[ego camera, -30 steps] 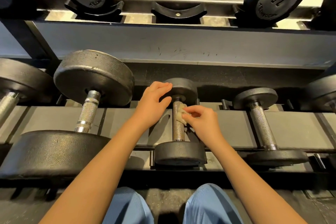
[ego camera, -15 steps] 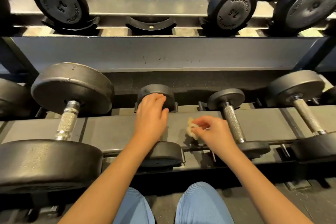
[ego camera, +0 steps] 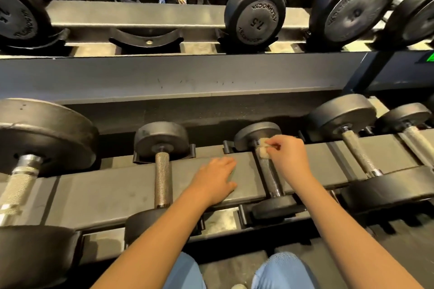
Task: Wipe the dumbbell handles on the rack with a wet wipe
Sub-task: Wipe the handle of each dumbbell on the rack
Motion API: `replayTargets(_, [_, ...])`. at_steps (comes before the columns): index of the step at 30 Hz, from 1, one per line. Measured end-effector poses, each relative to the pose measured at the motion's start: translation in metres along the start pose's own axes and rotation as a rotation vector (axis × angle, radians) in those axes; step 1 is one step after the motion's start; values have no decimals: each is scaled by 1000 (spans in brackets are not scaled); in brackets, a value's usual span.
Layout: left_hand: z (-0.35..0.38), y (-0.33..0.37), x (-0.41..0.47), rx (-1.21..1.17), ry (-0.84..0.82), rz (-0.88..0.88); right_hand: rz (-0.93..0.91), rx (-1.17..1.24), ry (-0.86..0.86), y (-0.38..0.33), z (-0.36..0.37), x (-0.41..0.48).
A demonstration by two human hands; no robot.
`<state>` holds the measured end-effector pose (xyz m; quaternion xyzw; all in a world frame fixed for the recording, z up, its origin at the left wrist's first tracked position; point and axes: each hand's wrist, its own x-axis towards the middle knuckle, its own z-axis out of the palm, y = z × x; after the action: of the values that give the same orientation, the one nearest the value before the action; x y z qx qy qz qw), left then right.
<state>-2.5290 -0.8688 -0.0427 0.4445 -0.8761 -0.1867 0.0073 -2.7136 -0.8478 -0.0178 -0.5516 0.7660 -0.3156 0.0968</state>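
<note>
My right hand (ego camera: 287, 159) pinches a small crumpled whitish wet wipe (ego camera: 262, 148) against the far end of a knurled metal handle (ego camera: 270, 177) of a small black dumbbell on the lower shelf. My left hand (ego camera: 215, 179) lies flat, fingers spread, on the grey shelf rail (ego camera: 105, 191) just left of that dumbbell and holds nothing. Another small dumbbell with a bare knurled handle (ego camera: 162, 177) rests to the left of my left hand.
A large dumbbell (ego camera: 42, 134) sits at the far left of the lower shelf, and two more dumbbells (ego camera: 357, 148) at the right. The upper shelf holds black dumbbells marked 7.5 (ego camera: 254, 13) and an empty cradle (ego camera: 146, 37). My knees in blue trousers (ego camera: 281, 270) are below.
The view shifted right along the rack. My right hand carried the wipe from the previous dumbbell to the handle of the one beside it. My left hand left the dumbbell head and settled on the rail.
</note>
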Motion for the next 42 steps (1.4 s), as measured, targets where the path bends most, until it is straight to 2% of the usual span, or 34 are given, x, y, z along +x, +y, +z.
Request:
replayTargets(3, [2,-2,8,76,25,-1,13,69,12,0,1,8])
replayTargets(10, [12,0,10,162,52,9,8,25,-191,24,-21,-24])
replayTargets(16, [12,3,5,145,52,2,17,134,-71,9,-4,5])
replayTargets(18, [11,3,4,138,51,0,14,131,-77,8,-4,5])
replayTargets(22, [10,4,3,130,50,-5,92,122,-286,18,-25,-19])
replayTargets(25, [10,4,4,139,54,-4,125,22,-426,24,-38,-32])
replayTargets(27, [10,4,4,137,55,-4,132,-31,-390,22,-35,-32])
replayTargets(30, [10,4,4,136,51,-7,125,54,-191,11,-22,-23])
replayTargets(33, [10,5,4,135,46,-6,82,96,-122,-1,-13,-12])
replayTargets(36, [11,4,2,139,46,0,119,100,-139,-7,-15,-15])
replayTargets(42, [15,2,6,165,62,3,137,-138,-317,2,-31,-47])
